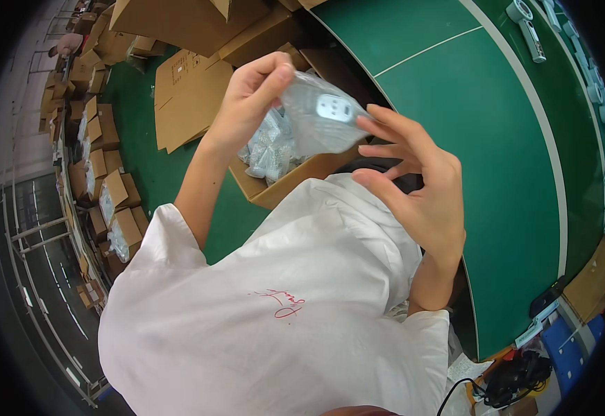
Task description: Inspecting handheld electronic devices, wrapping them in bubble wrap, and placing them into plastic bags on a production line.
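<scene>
My left hand pinches the top edge of a clear plastic bag that holds a small white plug-like part. My right hand is at the bag's right edge, its fingertips spread and touching the plastic. Both hands hold the bag up over an open cardboard box filled with several similar bagged parts. My white shirt fills the lower middle of the view.
A green worktable with white lines curves along the right; small white devices lie along its far edge. Flattened and open cardboard boxes crowd the green floor at left. Black cables lie at the lower right.
</scene>
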Motion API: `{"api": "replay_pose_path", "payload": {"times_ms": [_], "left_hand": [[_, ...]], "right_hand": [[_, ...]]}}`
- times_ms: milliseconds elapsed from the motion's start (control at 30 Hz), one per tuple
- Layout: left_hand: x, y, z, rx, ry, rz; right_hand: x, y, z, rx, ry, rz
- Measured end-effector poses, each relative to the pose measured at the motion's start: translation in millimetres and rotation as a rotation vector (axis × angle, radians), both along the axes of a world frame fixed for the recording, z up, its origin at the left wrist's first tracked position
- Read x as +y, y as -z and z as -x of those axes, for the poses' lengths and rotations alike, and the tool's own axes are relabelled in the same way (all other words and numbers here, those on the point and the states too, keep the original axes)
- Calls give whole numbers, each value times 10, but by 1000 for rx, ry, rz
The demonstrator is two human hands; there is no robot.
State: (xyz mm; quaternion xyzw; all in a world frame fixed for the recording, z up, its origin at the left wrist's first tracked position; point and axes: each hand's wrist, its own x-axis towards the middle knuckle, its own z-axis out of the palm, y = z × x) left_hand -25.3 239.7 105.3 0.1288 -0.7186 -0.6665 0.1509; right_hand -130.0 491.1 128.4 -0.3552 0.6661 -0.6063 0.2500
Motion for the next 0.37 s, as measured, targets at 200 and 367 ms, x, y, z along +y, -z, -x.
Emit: {"api": "replay_pose_path", "payload": {"times_ms": [200, 367], "left_hand": [[-333, 1165, -127, -145, -19, -179], [-735, 2338, -193, -135, -341, -573]], "right_hand": [[270, 147, 211, -201, 166, 42], [422, 268, 316, -208, 287, 32]]}}
